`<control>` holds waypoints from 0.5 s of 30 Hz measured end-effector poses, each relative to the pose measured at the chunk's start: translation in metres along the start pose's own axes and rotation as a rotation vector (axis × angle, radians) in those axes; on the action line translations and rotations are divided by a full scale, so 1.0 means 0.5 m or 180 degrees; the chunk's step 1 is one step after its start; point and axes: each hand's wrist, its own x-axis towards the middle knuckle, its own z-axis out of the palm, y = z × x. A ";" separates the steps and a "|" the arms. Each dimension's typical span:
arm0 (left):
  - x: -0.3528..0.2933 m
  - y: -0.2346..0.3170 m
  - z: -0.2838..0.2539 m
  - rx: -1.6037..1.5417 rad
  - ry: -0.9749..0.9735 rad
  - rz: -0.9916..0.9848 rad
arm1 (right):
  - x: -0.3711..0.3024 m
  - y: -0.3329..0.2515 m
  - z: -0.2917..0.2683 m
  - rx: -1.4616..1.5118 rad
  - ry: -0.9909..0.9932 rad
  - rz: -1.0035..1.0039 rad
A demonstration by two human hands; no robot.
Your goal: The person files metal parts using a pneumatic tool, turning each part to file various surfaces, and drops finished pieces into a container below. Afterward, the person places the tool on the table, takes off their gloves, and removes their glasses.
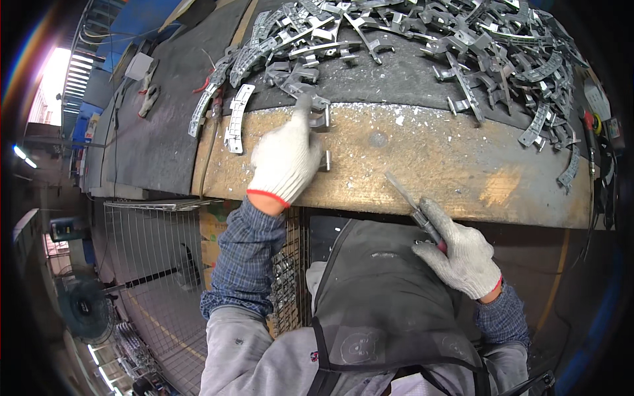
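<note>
My left hand (285, 157), in a white knit glove with a red cuff, is over the left part of the bench's wooden front strip. Its forefinger stretches forward beside a grey metal bracket (296, 80), and the other fingers are curled under and mostly hidden. Two tabs of a metal bracket (326, 160) stick out at the hand's right side; the glove covers the rest. Closed around the dark and red handle of a flat-bladed hand tool (401, 189), my gloved right hand (461, 254) is at the bench's front edge. The narrow blade points up and left over the wood.
Heaped curved metal brackets (502, 49) cover the back and right of the bench. A single bracket (238, 119) lies left of my left hand. Metal chips dot the wooden strip (370, 158). A wire cage (152, 257) and a fan (86, 303) stand at the left.
</note>
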 end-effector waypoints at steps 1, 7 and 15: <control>-0.007 0.003 0.001 -0.0494 -0.0159 -0.0287 | 0.001 -0.003 -0.001 -0.0021 0.0066 -0.0032; -0.115 0.059 0.078 -0.3934 0.0259 -0.0094 | 0.002 -0.020 -0.010 -0.0105 -0.0118 0.0119; -0.153 0.027 0.081 -0.2256 0.0386 -0.0049 | 0.028 -0.052 -0.019 -0.0537 -0.0615 -0.0061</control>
